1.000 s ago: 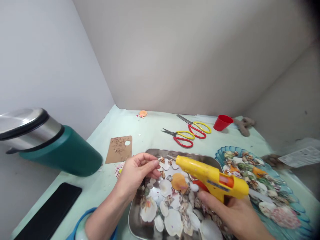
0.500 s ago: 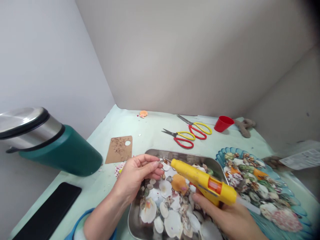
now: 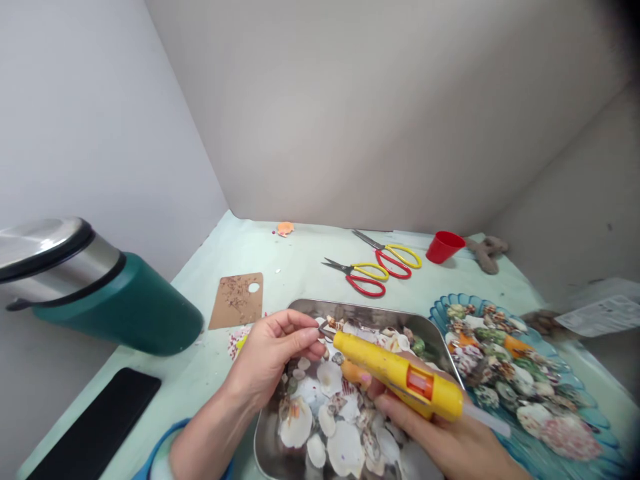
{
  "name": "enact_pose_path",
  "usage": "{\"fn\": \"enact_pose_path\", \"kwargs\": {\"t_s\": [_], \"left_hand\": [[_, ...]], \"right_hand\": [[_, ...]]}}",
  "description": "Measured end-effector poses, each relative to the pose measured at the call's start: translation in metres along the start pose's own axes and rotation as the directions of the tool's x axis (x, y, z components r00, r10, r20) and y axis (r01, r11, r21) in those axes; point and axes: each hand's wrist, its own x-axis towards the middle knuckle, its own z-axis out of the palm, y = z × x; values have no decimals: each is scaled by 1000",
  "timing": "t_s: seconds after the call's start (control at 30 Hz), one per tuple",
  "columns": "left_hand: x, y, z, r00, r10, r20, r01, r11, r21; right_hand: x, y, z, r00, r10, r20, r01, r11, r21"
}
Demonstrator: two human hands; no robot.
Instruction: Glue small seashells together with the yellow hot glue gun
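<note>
My right hand [image 3: 425,427] is wrapped round a yellow glue gun [image 3: 395,370], with a clear glue stick [image 3: 487,420] poking from its back end. The gun's nozzle points left and meets the fingertips of my left hand [image 3: 280,347]. Those fingers are pinched together; a tiny dark thing shows at their tips, too small to name. Both hands are above a metal tray [image 3: 267,427] full of seashells, among them a large white shell [image 3: 346,447] and an orange shell [image 3: 354,373] partly covered by the gun.
Right of the tray stands a blue scalloped dish [image 3: 595,420] heaped with shells. Behind lie two pairs of scissors [image 3: 367,285], a red cup [image 3: 445,247] and a brown lump [image 3: 489,253]. At left are a brown card [image 3: 237,300], a green bottle [image 3: 125,307] and a black phone-like slab [image 3: 95,427].
The glue gun has moved left and slightly down in my right hand, bringing its nozzle to my left fingertips. My left hand has stayed nearly in place.
</note>
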Motion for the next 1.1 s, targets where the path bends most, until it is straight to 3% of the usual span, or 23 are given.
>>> {"fn": "enact_pose_path", "kwargs": {"t_s": [0.27, 0.6, 1.1], "left_hand": [[0, 1, 1, 1000, -18, -3, 18, 1000, 8], [0, -1, 3, 1000, -2, 31, 3, 1000, -21], [2, -6, 1, 997, -10, 72, 18, 995, -101]], "right_hand": [[1, -3, 3, 998, 27, -54, -25, 999, 37], [4, -10, -2, 1000, 13, -2, -13, 1000, 28], [4, -21, -4, 998, 29, -47, -24, 994, 108]]}}
